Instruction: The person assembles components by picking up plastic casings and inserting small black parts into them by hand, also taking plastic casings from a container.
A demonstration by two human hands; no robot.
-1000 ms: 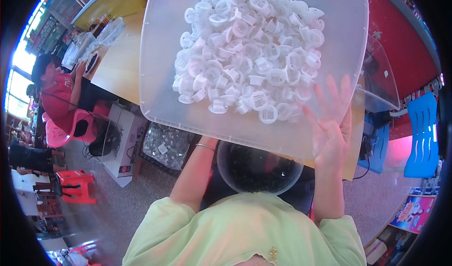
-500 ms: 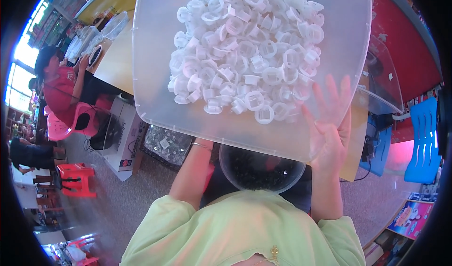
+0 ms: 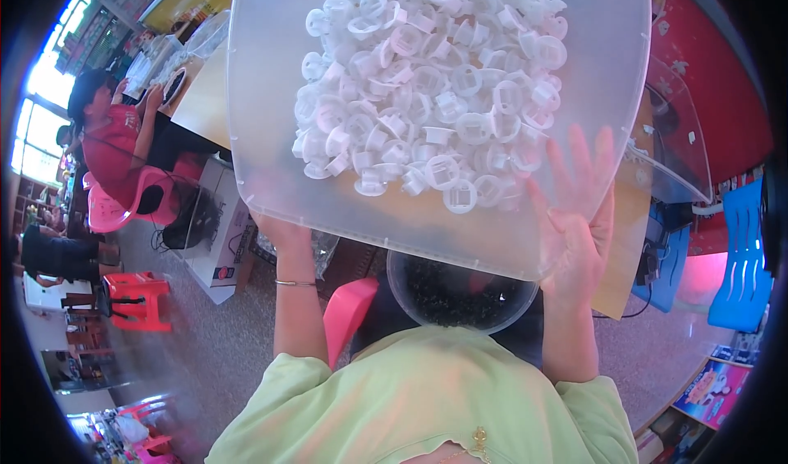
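A large translucent plastic tray (image 3: 263,95) is held up in front of me, tilted so its inside shows. Small white plastic pieces (image 3: 427,95), round with square middles, are heaped in it. My left hand (image 3: 283,228) grips the near left corner, its fingers partly hidden by the tray. At the near right corner, my right hand (image 3: 570,238) supports the tray: the thumb is at the edge, and the spread fingers show through the plastic from underneath. Below the tray, at my lap, a clear round bowl (image 3: 528,304) holds many small dark pieces.
Yellowish tabletop (image 3: 620,275) lies beyond and under the tray. At left, a co-worker in red (image 3: 111,148) sits at the table by a cardboard box (image 3: 220,242). A red stool (image 3: 135,300) stands farther left. A blue chair back (image 3: 736,255) is at right.
My left hand has moved from under the tray out to its near left corner. The tray has shifted only slightly; my right hand keeps its place.
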